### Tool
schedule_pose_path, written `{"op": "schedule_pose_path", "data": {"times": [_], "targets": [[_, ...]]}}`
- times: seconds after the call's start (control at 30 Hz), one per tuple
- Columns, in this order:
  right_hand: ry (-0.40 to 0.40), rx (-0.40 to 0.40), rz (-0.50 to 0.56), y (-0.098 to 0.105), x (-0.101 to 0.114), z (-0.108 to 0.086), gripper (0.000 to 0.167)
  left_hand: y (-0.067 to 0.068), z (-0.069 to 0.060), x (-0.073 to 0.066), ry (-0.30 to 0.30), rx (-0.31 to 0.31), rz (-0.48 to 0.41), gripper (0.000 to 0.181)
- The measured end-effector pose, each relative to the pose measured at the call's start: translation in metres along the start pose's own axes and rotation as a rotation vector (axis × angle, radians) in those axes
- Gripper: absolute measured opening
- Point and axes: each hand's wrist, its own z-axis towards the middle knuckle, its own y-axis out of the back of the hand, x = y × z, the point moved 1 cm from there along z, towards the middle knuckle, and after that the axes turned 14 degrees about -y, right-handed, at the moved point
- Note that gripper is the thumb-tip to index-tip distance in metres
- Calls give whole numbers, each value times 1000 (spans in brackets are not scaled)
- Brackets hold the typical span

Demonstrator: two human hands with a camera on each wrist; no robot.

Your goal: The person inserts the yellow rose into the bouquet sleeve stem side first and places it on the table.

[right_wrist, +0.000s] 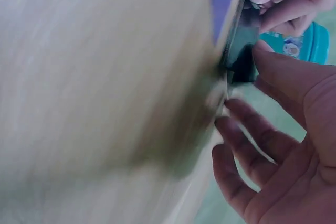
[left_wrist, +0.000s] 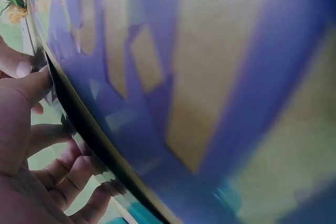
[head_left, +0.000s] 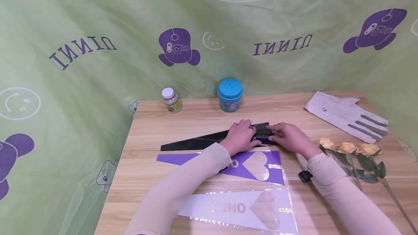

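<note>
A black tapered flower sleeve [head_left: 186, 144] lies across the table, its wide end to the right. My left hand [head_left: 240, 137] rests over that wide part, with thumb and fingers bent about the sleeve's surface. At the right end, my right hand [head_left: 289, 137] pinches the sleeve's edge between thumb and fingers. In the right wrist view, the right thumb presses the dark film [right_wrist: 244, 45] and the other fingers curve loosely. Just nearer lies a purple sleeve [head_left: 277, 177] with a clear heart window, partly under the left forearm. Nearer still is a pale lavender sleeve [head_left: 235, 197] with another heart.
A white-capped jar [head_left: 173, 103] and a blue lidded tub [head_left: 230, 95] stand at the back. On the right lie a pale work glove [head_left: 339, 113] and several yellow roses [head_left: 347, 148] with long stems. Green printed cloth [head_left: 209, 6] hangs behind the table.
</note>
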Motion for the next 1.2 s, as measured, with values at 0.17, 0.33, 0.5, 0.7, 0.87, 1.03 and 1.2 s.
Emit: {"op": "schedule_pose_path", "data": {"times": [0.17, 0.33, 0.5, 0.7, 0.87, 1.03, 1.2], "targets": [[-128, 29, 200, -3, 1, -1, 45, -1, -2, 2, 4, -3, -9, 57], [-287, 69, 510, -4, 6, -1, 53, -1, -5, 4, 3, -19, -4, 54], [-447, 107, 704, -5, 11, 1, 71, 1, -9, 4, 11, -24, -3, 53], [-565, 179, 772, -7, 10, 4, 70, 1, -12, 3, 18, -26, 4, 59], [-576, 191, 705, -9, 8, 5, 51, 1, -13, 0, 5, -36, 22, 60], [-536, 154, 545, -7, 11, 6, 40, 5, -16, -7, -11, -9, 52, 59], [-465, 70, 311, -3, 13, 7, 34, 14, -18, -22, -101, 26, 37, 57]]}}
